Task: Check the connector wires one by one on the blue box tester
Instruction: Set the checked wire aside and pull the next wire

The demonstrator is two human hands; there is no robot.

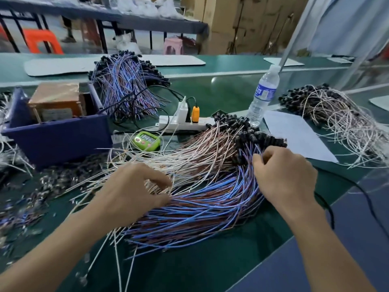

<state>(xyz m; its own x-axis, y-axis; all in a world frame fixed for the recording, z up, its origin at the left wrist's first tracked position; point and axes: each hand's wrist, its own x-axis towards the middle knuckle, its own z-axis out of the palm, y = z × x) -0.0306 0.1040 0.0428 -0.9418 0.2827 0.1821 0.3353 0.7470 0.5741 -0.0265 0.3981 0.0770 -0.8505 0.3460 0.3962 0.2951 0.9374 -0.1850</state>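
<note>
On the green work mat, directly in front of the person, the connector wires lie in one fanned heap: blue-and-brown strands nearest, white-and-pink strands behind, and the black connectors bunched at the far right end. The left hand has its fingers curled and pinches the loose white ends at the left of the heap. The right hand has its fingers curled into the blue strands just below the connectors. Whether either hand has singled out one wire cannot be told. The wires appear light, thin and limp, and likely to tangle; a pull at mid-length would probably drag neighbouring strands along. Take hold at the rigid connector body, or just behind it, and draw the strand out along its own run. The blue box tester stands at the left, near the heap. A green timer and a power strip lie just beyond the heap beside the box, so the path to the tester is narrow. A water bottle stands upright near the connectors and may tip if snagged. A black cable runs beside the right wrist. Open room lies toward the near edge of the mat.
</note>
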